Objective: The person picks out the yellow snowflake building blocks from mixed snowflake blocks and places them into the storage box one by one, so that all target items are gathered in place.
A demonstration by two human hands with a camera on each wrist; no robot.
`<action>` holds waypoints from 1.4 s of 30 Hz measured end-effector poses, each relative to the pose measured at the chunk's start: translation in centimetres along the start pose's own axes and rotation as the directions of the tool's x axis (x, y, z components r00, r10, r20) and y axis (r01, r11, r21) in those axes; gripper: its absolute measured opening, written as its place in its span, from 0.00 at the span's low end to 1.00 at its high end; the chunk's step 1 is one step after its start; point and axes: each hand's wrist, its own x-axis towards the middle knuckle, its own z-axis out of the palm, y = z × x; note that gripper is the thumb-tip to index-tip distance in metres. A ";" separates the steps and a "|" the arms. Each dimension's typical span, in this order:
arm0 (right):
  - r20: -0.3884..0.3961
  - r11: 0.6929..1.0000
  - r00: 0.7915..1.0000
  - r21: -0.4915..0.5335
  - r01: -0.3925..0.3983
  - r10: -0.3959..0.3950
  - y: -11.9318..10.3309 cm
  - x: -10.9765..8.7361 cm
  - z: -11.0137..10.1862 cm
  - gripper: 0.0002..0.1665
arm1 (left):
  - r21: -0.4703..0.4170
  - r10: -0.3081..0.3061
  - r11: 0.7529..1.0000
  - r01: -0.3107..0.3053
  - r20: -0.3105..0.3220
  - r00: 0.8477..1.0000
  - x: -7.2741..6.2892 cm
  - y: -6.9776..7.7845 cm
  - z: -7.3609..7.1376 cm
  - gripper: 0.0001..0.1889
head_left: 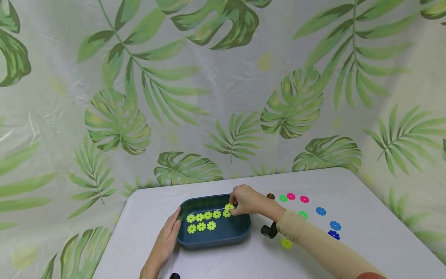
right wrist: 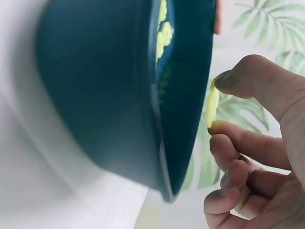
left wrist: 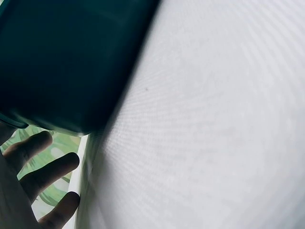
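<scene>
Between thumb and index finger, my right hand [head_left: 248, 199] pinches a yellow snowflake disc [right wrist: 212, 106] by its edges. That hand is over the right part of a dark teal plastic basin [head_left: 216, 243], its other fingers curled loosely beside the disc. Inside the basin, several yellow snowflake discs [head_left: 201, 226] lie in two rows toward the left; the upper row stretches to beneath the held disc. My left hand [head_left: 166, 236] rests against the basin's left side with its fingers extended. In the left wrist view, three fingers [left wrist: 50, 176] are spread beside the basin wall.
The basin stands on a white-covered table [head_left: 153, 205]. Right of it lie loose discs: a brown one [head_left: 270, 196], pink [head_left: 304, 199], green [head_left: 303, 214], blue [head_left: 321, 211], dark blue [head_left: 333, 235] and yellow [head_left: 286, 243]. A leaf-patterned curtain [head_left: 237, 97] hangs behind.
</scene>
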 end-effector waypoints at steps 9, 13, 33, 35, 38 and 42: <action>0.055 1.000 0.998 -0.013 0.024 -0.023 -1.3 2.1 0.5 0.12 | 0.007 0.001 1.000 -0.001 0.001 1.000 -0.1 0.2 -0.1 0.27; 0.097 1.000 0.995 -0.006 0.012 -0.012 -1.9 2.8 0.8 0.12 | 0.009 0.008 1.000 -0.008 -0.001 1.000 -0.1 0.3 -0.2 0.27; 0.297 0.997 0.954 -0.077 -0.021 0.043 -2.7 5.0 2.4 0.10 | 0.002 -0.006 1.000 0.006 0.005 1.000 -0.2 0.2 -0.2 0.27; 0.314 0.997 0.948 -0.077 -0.030 0.053 -2.7 5.0 2.6 0.10 | 0.006 -0.007 1.000 0.007 0.006 1.000 -0.2 0.3 -0.3 0.27; 0.333 0.996 0.940 -0.077 -0.046 0.070 -2.6 5.1 2.9 0.10 | 0.003 -0.003 1.000 0.003 0.006 1.000 -0.2 0.4 -0.4 0.28; 0.343 0.994 0.934 -0.077 -0.081 0.102 -2.4 5.1 3.2 0.11 | -0.004 0.011 1.000 -0.011 0.000 1.000 -0.1 0.5 -0.4 0.27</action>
